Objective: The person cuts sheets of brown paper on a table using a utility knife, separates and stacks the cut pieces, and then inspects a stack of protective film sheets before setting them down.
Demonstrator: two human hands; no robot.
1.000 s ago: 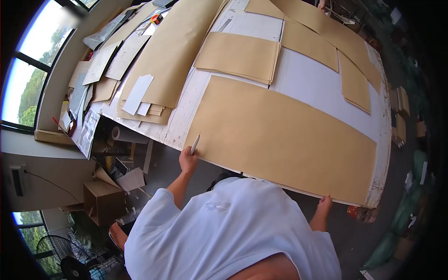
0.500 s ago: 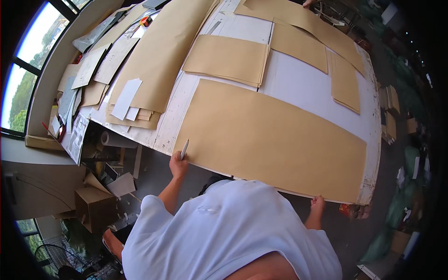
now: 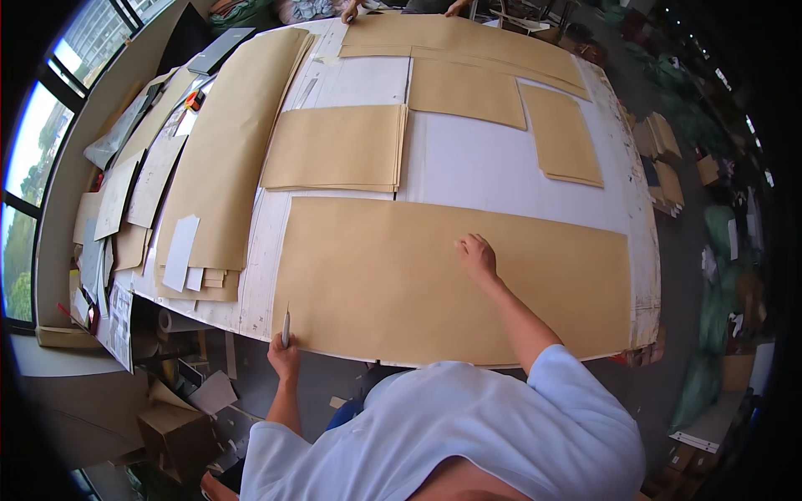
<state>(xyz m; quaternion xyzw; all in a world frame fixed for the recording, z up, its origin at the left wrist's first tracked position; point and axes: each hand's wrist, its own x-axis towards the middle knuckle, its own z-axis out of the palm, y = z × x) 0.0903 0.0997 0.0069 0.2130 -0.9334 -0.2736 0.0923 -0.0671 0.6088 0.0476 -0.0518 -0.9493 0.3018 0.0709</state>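
A large sheet of brown kraft paper [image 3: 401,284] lies flat along the near edge of the table. My left hand [image 3: 284,359] is at the sheet's lower left corner, closed around a slim silver craft knife [image 3: 286,328] that points upward, a thin tip at its end. Over the middle of the sheet, my right hand [image 3: 477,255] has its fingers curled together, with nothing visible in them. Whether it touches the paper, I cannot tell.
Smaller kraft stacks [image 3: 334,149] lie beyond the sheet on the white table [image 3: 501,171]. A folded kraft pile [image 3: 221,142] and an orange tape measure [image 3: 195,100] are at left. Across the table, another person's hands [image 3: 351,12] are at a long kraft sheet [image 3: 459,46].
My right hand has left the near right edge of the sheet and moved up and left over its middle. My left hand still holds the knife at the left corner. The view has shifted.
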